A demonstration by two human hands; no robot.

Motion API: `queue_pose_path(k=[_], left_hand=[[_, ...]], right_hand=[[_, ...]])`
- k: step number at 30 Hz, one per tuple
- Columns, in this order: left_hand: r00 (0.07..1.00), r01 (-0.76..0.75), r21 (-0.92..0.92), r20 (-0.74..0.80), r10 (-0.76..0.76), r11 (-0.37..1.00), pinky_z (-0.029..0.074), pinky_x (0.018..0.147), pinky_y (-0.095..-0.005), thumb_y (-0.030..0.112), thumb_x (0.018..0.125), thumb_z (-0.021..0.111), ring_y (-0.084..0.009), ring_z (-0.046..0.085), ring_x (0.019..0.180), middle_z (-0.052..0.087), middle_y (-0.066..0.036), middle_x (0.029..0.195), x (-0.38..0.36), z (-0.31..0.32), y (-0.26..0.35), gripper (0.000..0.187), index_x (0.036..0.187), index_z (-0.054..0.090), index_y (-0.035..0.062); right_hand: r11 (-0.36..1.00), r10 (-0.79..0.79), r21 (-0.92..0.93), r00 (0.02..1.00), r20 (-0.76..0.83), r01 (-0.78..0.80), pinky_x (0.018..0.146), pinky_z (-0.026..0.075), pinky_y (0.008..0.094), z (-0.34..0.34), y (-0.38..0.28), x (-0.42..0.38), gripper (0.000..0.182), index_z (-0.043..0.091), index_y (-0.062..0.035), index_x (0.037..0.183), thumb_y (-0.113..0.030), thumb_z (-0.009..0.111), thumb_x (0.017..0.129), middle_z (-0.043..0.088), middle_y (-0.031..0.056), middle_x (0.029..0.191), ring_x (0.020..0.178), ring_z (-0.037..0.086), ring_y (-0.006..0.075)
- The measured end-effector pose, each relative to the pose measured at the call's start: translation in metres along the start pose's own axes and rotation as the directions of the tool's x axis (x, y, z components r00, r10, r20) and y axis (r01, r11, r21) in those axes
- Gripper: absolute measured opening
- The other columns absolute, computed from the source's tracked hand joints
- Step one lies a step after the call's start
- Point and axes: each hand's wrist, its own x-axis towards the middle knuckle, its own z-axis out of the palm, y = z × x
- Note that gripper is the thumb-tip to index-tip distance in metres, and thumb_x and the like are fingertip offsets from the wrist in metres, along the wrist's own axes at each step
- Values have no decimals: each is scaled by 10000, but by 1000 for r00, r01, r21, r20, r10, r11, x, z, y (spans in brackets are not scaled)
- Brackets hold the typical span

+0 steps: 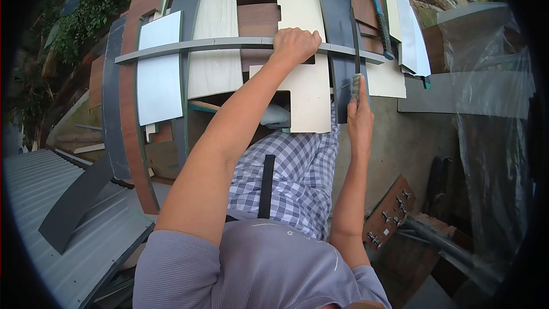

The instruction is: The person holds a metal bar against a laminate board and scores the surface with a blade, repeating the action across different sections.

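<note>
A long grey strip [229, 43] lies crosswise over several boards. My left hand [296, 44] is closed round it, right of its middle. My right hand [360, 109] grips the pale, wrapped handle of a long thin saw-like tool [355, 40]. The tool's dark blade points away from me and crosses the strip near its right end. Its teeth are too small to make out. Beneath lie a cream board [309, 97] with cut-out edges and a dark grey board [334, 17]. A hammer [380, 17] with a blue and black handle rests just right of the blade.
White panels [160, 68] and a brown board [130, 91] lie at the left. Corrugated metal sheeting [51, 194] is at the lower left. Clear plastic sheeting [486, 109] hangs at the right. A brown plate with metal fittings [394, 212] stands at the lower right.
</note>
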Motion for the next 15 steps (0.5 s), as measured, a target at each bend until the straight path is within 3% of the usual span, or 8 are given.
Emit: queue_pose_path(k=[4, 7, 9, 15], left_hand=[[996, 23, 46, 84, -27, 999, 515, 675, -401, 324, 890, 341, -310, 658, 657, 657, -178, 670, 0, -8, 1, 517, 656, 701, 37], [995, 31, 36, 93, -34, 999, 516, 671, -402, 326, 889, 340, -315, 658, 662, 657, -179, 671, 2, -6, 4, 518, 656, 701, 36], [995, 31, 46, 91, -35, 998, 516, 667, -398, 324, 888, 339, -315, 658, 660, 656, -180, 669, 1, -5, 2, 517, 655, 700, 37], [985, -7, 36, 174, 1, 999, 515, 649, -399, 320, 892, 338, -305, 655, 636, 652, -173, 647, -8, -11, 14, 523, 638, 694, 33]], right_hand=[[999, -34, 9, 999, 22, 34, 695, 426, 479, 8, -10, 35, 529, 342, -242, 1411, -144, 436, 900, 618, 265, 864, 756, 601, 414], [999, -54, -3, 998, -18, 54, 692, 440, 466, 3, -5, 15, 533, 334, -246, 1417, -155, 435, 902, 617, 257, 847, 724, 605, 386], [994, 106, 26, 993, 57, -107, 675, 457, 436, -6, 0, -21, 553, 328, -256, 1424, -123, 441, 898, 620, 244, 836, 686, 605, 332], [987, 155, 40, 986, 55, -157, 628, 451, 409, -13, 26, -76, 606, 324, -263, 1430, -40, 447, 880, 616, 232, 795, 620, 565, 265]])
